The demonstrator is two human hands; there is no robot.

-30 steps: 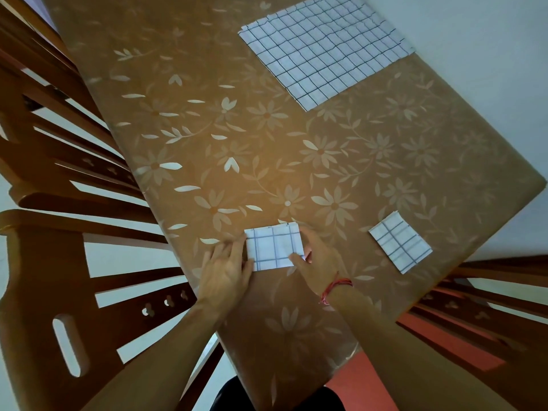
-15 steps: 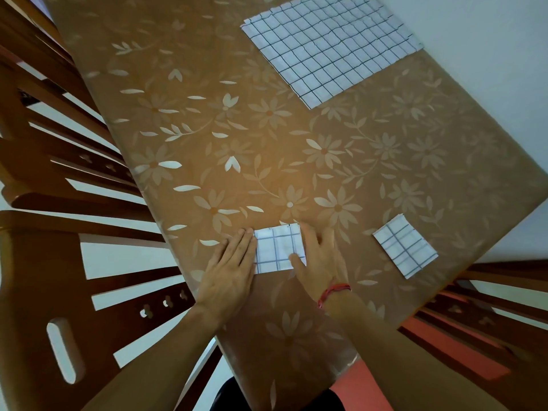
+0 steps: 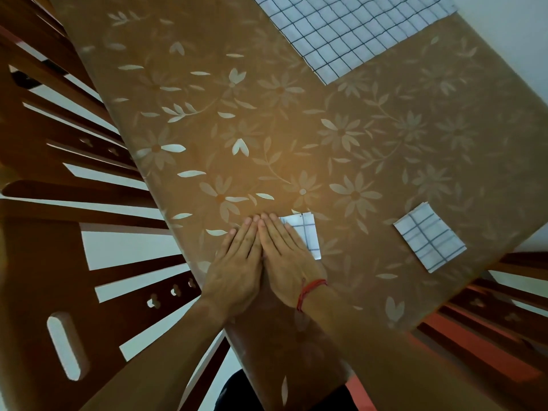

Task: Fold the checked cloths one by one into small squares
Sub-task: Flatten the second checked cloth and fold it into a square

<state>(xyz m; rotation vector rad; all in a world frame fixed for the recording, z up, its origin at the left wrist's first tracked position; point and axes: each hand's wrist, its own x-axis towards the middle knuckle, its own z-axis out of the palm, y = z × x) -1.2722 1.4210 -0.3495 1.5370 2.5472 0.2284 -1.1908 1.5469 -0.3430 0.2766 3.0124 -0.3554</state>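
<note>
1. Table [image 3: 296, 129]: covered by a brown cloth printed with pale flowers and leaves. It is seen slantwise from above, and its near corner is overlapped by both forearms.

2. Left hand [image 3: 237, 262]: laid palm down at the near edge of the table, fingers straight and closed together. Nothing is gripped. Its inner edge is touching the right hand. Whether any cloth lies beneath it cannot be told.

3. Right hand [image 3: 286, 259]: laid palm down just beside the left, fingers straight and pointed away from the body. Nothing is gripped or pinched; the flat of the hand is pressed on the left part of item 4.

4. Small folded cloth [image 3: 307, 235]: white with thin dark checks, flat on the table near its near edge. Only the right strip is shown, past the right hand's fingers; the rest is hidden under the hand.

5. Finished square [image 3: 430, 237]: a second checked cloth, folded small, set flat near the right edge of the table, well apart from the hands and untouched.

6. Spread checked cloth [image 3: 350, 28]: lying open and flat at the far end of the table, partly cut off by the top of the view. Whether it is one layer or several cannot be told.

7. Red thread band [image 3: 308, 292]: worn round the right wrist.

8. Wooden chair [image 3: 74, 262]: slatted, dark brown, standing at the left side of the table.

9. Second chair [image 3: 504, 307]: of like wood, partly seen beyond the right edge.
</note>
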